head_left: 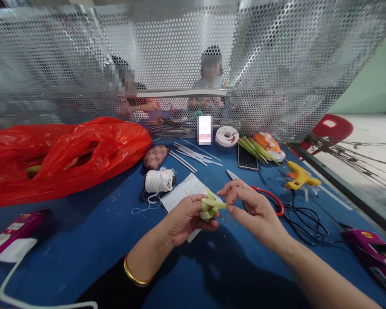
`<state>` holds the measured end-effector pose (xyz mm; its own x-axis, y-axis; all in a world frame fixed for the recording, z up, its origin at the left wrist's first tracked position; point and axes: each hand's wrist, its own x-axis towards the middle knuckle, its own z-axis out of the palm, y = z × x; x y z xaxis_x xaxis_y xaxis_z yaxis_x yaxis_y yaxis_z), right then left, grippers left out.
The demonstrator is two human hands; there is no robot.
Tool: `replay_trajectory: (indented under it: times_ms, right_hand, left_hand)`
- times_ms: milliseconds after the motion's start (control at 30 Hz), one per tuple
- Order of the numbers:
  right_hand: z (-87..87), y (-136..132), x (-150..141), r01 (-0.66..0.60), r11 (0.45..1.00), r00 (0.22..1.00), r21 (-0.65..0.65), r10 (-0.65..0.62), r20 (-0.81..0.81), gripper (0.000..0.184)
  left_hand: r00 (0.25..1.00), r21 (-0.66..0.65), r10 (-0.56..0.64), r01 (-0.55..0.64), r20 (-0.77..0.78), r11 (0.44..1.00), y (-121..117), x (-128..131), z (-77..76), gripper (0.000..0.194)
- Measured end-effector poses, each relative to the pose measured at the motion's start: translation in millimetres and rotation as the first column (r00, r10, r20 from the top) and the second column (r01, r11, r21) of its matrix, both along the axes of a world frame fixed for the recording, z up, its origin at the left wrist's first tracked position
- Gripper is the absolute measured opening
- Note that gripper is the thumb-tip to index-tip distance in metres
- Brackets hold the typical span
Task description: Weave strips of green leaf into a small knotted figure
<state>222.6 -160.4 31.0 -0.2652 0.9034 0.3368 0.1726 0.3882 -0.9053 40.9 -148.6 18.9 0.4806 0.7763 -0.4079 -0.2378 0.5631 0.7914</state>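
Observation:
Folded pale-green leaf strips [207,211], bunched into a small shape, sit in the fingers of my left hand [185,219], which is closed around them. My right hand [252,206] pinches the free end of one strip between thumb and forefinger. Below and behind the strips lies a white sheet of paper [182,192]. A pair of scissors with a red handle [278,206] rests partly hidden beyond my right hand, its blade tip showing. Left of the paper is a spool of white string [160,180] with a loose end trailing.
A red plastic bag [116,146] fills the left side. Behind are thin white sticks [196,154], a ribbon roll [227,136], green leaves [257,149] and a phone [247,159]. A yellow glue gun [299,176] with a black cord lies right. Two people sit beyond the perforated metal screen [167,47].

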Motion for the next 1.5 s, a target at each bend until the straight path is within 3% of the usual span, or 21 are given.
replay_trajectory:
  times_ms: [267, 633, 967, 1500]
  right_hand:
    - [7.3, 13, 19, -0.186, 0.975, 0.982, -0.123, 0.19, 0.016, 0.013]
    - [1.2, 13, 19, -0.156, 0.972, 0.987, -0.176, 0.148, -0.058, 0.01]
    - [5.4, 11, 16, -0.17, 0.98, 0.985, -0.107, 0.173, 0.023, 0.012]
    - [1.8, 13, 13, -0.176, 0.984, 0.978, -0.032, 0.179, 0.107, 0.013]
  left_hand:
    - [0.997, -0.029, -0.018, 0.02, 0.07, 0.999, 1, -1, -6.7, 0.029]
    - [0.994, -0.061, -0.047, 0.053, 0.096, 0.997, -1, -2, -4.5, 0.028]
    - [0.99, -0.137, -0.045, 0.063, 0.131, 0.989, 1, -2, -3.4, 0.021]
    - [0.983, -0.097, -0.091, 0.107, 0.158, 0.99, 0, 1, -4.1, 0.026]
